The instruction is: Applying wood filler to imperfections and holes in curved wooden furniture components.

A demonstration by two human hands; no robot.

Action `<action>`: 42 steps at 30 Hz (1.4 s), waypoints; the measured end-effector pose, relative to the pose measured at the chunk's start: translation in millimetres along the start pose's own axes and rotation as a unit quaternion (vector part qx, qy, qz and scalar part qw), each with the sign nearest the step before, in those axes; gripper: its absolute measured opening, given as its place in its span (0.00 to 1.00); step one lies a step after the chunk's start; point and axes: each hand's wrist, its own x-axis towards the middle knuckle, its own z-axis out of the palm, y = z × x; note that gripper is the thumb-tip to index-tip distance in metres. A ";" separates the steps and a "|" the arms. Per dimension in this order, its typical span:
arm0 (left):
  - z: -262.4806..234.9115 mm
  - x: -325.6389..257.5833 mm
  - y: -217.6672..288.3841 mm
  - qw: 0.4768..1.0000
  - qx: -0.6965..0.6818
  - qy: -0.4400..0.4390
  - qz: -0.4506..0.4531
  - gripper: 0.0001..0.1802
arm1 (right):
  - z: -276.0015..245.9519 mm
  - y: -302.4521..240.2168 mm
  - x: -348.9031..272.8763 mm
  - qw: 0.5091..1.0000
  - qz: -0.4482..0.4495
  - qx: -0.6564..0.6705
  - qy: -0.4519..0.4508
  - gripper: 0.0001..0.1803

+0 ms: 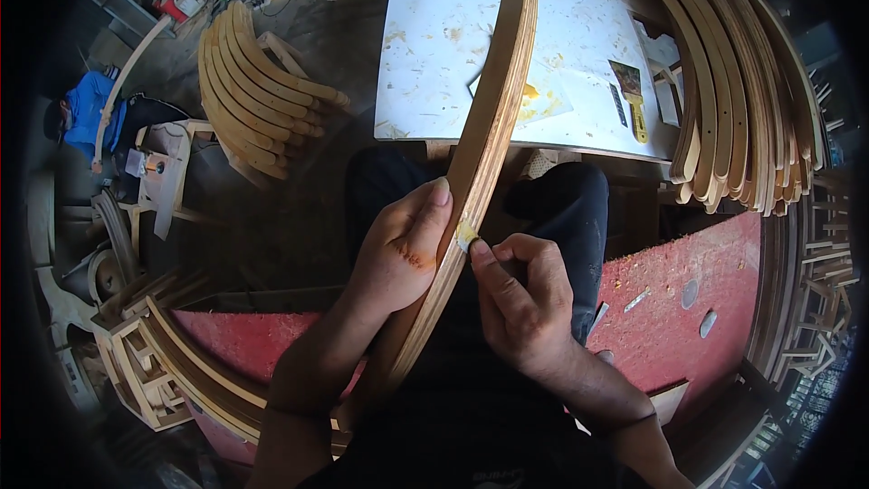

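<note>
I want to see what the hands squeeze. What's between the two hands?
In the head view, the curved plywood strip runs between the left hand and right hand, with a dab of yellow filler on its edge.

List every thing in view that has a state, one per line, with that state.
curved plywood strip: held on edge, leaning from the lap up onto the white board.
left hand: gripping the strip's side.
right hand: pinching a small yellowish scraper.
small yellowish scraper: pressed against the strip's edge.
white board: flat, smeared with yellowish filler.
putty knife: lying unused on the board.
stack of curved strips: piled at right.
</note>
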 end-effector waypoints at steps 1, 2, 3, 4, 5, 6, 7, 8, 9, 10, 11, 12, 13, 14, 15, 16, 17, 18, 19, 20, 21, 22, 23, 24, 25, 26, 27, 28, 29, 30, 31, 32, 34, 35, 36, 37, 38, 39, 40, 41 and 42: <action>0.6 0.1 1.8 1.000 -0.002 0.004 -0.003 0.22 | -1.5 -0.5 0.9 1.000 0.000 0.001 0.000 0.26; 0.8 0.4 2.8 1.000 -0.003 0.007 -0.006 0.22 | -3.4 -1.3 2.8 1.000 -0.006 -0.009 -0.008 0.25; 0.3 0.7 2.1 1.000 -0.003 0.008 -0.006 0.22 | -4.7 -1.4 4.0 1.000 -0.011 -0.019 -0.016 0.25; -0.3 1.2 1.0 1.000 0.000 0.010 -0.002 0.22 | -5.2 -0.8 4.3 1.000 -0.011 -0.018 -0.016 0.25; -0.9 1.3 0.2 1.000 0.003 0.013 0.004 0.22 | -5.7 0.0 4.5 0.999 -0.026 -0.034 -0.025 0.24; -1.7 1.0 0.3 1.000 0.004 0.014 0.003 0.22 | -6.4 0.6 5.0 0.997 -0.041 -0.049 -0.034 0.24; -2.6 0.6 0.5 1.000 0.009 0.019 -0.004 0.23 | -7.5 1.0 4.9 0.997 -0.042 -0.047 -0.034 0.24; -3.4 0.3 0.9 1.000 0.015 0.023 -0.010 0.23 | -9.0 1.5 4.5 0.997 -0.043 -0.045 -0.046 0.23; -4.5 0.2 1.6 1.000 0.015 0.025 -0.010 0.23 | -10.8 2.2 3.9 0.996 -0.045 -0.042 -0.058 0.23; -5.3 0.4 3.2 0.999 0.012 0.033 -0.005 0.23 | -16.3 2.9 3.8 0.996 -0.047 -0.040 -0.059 0.23; -6.5 0.1 4.8 0.999 0.010 0.041 0.000 0.23 | -24.4 3.9 4.0 0.997 -0.007 0.031 -0.069 0.21; -7.3 0.1 7.5 0.999 0.010 0.043 0.003 0.23 | -30.7 6.3 4.7 0.991 0.032 0.101 -0.079 0.20; -8.2 0.0 10.2 0.998 -0.011 0.041 -0.035 0.23 | -33.1 10.2 5.9 0.991 0.029 0.102 -0.079 0.20; -9.0 -0.1 12.2 0.996 -0.033 0.040 -0.072 0.23 | -34.3 14.7 8.5 0.989 0.022 0.139 -0.041 0.18; -8.9 0.0 12.7 0.996 -0.032 0.040 -0.070 0.23 | -34.9 17.1 11.9 0.985 0.016 0.175 -0.002 0.17; -8.3 0.3 12.5 0.997 -0.032 0.040 -0.060 0.23 | -35.6 14.6 21.0 0.990 0.000 0.143 0.004 0.14; -7.9 0.5 13.0 0.998 -0.031 0.039 -0.049 0.23 | -32.8 16.2 27.2 0.990 -0.002 0.143 0.005 0.14; -7.8 -0.1 13.8 0.998 -0.030 0.039 -0.049 0.23 | -29.0 18.8 32.0 0.988 -0.018 0.154 0.000 0.15; -7.7 -0.7 14.8 0.997 -0.030 0.036 -0.053 0.23 | -25.8 20.8 35.9 0.986 -0.035 0.165 -0.006 0.15; -7.6 -1.1 15.5 0.997 -0.031 0.033 -0.058 0.23 | -23.7 21.6 38.8 0.986 -0.035 0.165 -0.015 0.16; -8.6 -1.5 13.9 0.997 -0.030 0.034 -0.057 0.23 | -21.5 21.9 41.7 0.985 -0.036 0.166 -0.015 0.16; -9.8 -1.3 10.4 0.999 -0.023 0.029 -0.038 0.23 | -19.6 22.0 44.2 0.986 -0.044 0.157 -0.021 0.16; -10.9 -1.5 8.7 0.999 -0.017 0.023 -0.019 0.23 | -18.0 22.1 45.3 0.987 -0.052 0.149 -0.027 0.16; -11.2 -1.4 9.3 0.999 -0.017 0.023 -0.018 0.23 | -16.8 23.2 45.5 0.987 -0.053 0.148 -0.026 0.16; -11.5 -1.2 10.0 0.999 -0.027 0.019 -0.029 0.23 | -15.2 24.7 45.3 0.989 -0.084 0.118 -0.028 0.15; -11.5 -1.0 10.8 0.998 -0.036 0.014 -0.040 0.23 | -14.6 25.6 45.6 0.989 -0.115 0.087 -0.029 0.15; -10.2 -0.8 11.9 0.998 -0.036 0.014 -0.040 0.23 | -14.7 25.2 44.9 0.989 -0.116 0.087 -0.029 0.15; -7.5 -0.4 13.9 0.999 -0.033 0.024 -0.021 0.23 | -15.3 24.3 42.6 0.987 -0.134 0.086 -0.033 0.15; -5.9 -0.5 15.9 0.999 -0.029 0.035 -0.003 0.23 | -16.1 23.3 39.7 0.984 -0.152 0.084 -0.037 0.14; -5.5 -0.3 18.4 0.999 -0.029 0.033 -0.001 0.23 | -16.5 25.2 34.6 0.981 -0.140 0.120 -0.052 0.14; -5.4 -0.8 20.7 0.999 -0.031 0.032 -0.014 0.23 | -16.6 25.5 29.0 0.982 -0.141 0.118 -0.051 0.14; -5.6 -1.0 21.9 0.999 -0.033 0.031 -0.028 0.23 | -16.8 25.4 23.5 0.977 -0.096 0.182 -0.064 0.14; -8.5 -1.3 15.3 0.999 -0.035 0.030 -0.025 0.23 | -17.7 24.0 21.1 0.965 -0.051 0.245 -0.076 0.13; -9.1 -1.3 13.2 0.999 -0.038 0.029 -0.023 0.23 | -17.6 22.7 21.2 0.966 -0.032 0.250 -0.056 0.13; -8.7 -1.3 15.1 0.999 -0.038 0.028 -0.022 0.23 | -16.9 21.5 21.9 0.966 -0.012 0.254 -0.037 0.13; -8.0 -1.5 18.0 0.999 -0.020 0.032 -0.021 0.26 | -15.7 20.8 22.8 0.966 -0.012 0.254 -0.036 0.13; -7.3 -1.6 19.7 0.999 -0.003 0.036 -0.019 0.29 | -13.8 20.6 24.1 0.967 0.004 0.252 -0.019 0.13; -7.3 -1.8 18.6 0.999 -0.002 0.036 -0.018 0.29 | -11.6 20.6 25.8 0.968 0.019 0.251 -0.003 0.13; -7.4 -2.1 16.4 0.999 -0.010 0.042 -0.026 0.30 | -10.1 20.6 27.3 0.969 0.015 0.246 0.001 0.14; -7.5 -2.4 15.1 0.998 -0.018 0.048 -0.035 0.30 | -9.4 20.2 28.9 0.969 0.014 0.246 0.001 0.14; -7.0 -2.2 16.2 0.998 -0.018 0.048 -0.035 0.30 | -9.8 19.2 30.7 0.971 0.013 0.237 0.004 0.14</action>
